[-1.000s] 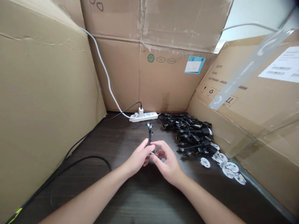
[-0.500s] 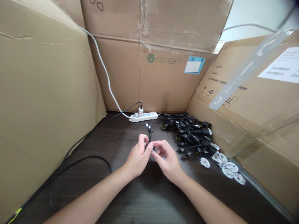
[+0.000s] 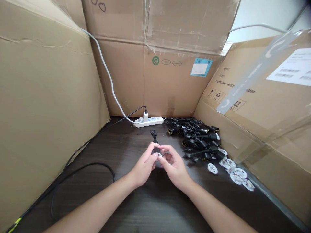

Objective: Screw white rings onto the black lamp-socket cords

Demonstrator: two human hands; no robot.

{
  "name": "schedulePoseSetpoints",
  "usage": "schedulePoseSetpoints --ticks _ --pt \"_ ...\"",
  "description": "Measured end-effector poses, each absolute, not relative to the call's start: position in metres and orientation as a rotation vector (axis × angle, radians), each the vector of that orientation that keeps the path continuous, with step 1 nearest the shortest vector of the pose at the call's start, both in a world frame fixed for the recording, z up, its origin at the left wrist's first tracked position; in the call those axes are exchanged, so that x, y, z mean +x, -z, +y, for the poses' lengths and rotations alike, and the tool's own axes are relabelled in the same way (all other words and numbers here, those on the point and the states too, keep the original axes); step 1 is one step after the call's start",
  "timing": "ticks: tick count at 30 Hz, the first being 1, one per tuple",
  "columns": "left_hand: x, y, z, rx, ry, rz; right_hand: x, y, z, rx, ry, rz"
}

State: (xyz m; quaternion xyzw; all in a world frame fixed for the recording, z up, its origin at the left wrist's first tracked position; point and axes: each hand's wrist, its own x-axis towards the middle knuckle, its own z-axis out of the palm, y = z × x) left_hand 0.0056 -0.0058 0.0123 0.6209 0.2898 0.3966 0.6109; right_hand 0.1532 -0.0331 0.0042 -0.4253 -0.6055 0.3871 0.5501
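Above the dark table, my left hand (image 3: pixel 145 165) is closed around a black tubular part with a narrow stem (image 3: pixel 154 134). Its thin, jointed end points away from me. At the near, wider end sits a small white disc (image 3: pixel 158 154), with both thumbs against it. My right hand (image 3: pixel 173 166) pinches this disc and the rim of the black part from the right, fingertips touching those of the left. Fingers cover much of the wide end, so I cannot tell how firmly the disc is seated. Loose white discs (image 3: pixel 212 168) lie to the right.
A pile of similar black parts (image 3: pixel 200 142) lies at the right, beside the cardboard box wall (image 3: pixel 230 129). Farther back rests a white power strip (image 3: pixel 150 121) with a plugged-in adapter. A black cable (image 3: pixel 85 165) loops over the table's left side.
The black part has tilted and its wide end with the white disc now faces me more. My left fingers have shifted down to the wide end, beside the right fingertips.
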Motion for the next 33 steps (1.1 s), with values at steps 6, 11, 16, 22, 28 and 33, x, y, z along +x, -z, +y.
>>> schedulePoseSetpoints --ticks 6,11,16,22,28,33 --pt "0.0061 -0.0138 -0.0105 1.500 -0.929 0.674 0.1529 -0.0067 -0.0341 -0.979 -1.033 -1.374" --pt "0.0067 -0.0122 -0.0120 1.533 -0.926 0.703 0.1532 -0.0080 -0.0354 -0.969 -1.004 -1.376" --pt "0.0077 -0.0122 -0.0126 1.541 -0.942 0.684 0.1530 -0.0117 -0.0376 -0.975 -0.944 -1.410" --pt "0.0073 -0.0140 -0.0127 1.554 -0.941 0.685 0.1546 -0.0087 -0.0372 -1.004 -0.959 -1.411" --pt "0.0039 -0.0147 -0.0126 1.729 -0.913 0.714 0.1561 -0.0045 -0.0345 -1.014 -0.961 -1.394" --pt "0.0037 -0.0167 -0.0125 1.878 -0.868 0.822 0.1581 -0.0030 -0.0337 -1.033 -0.916 -1.440"
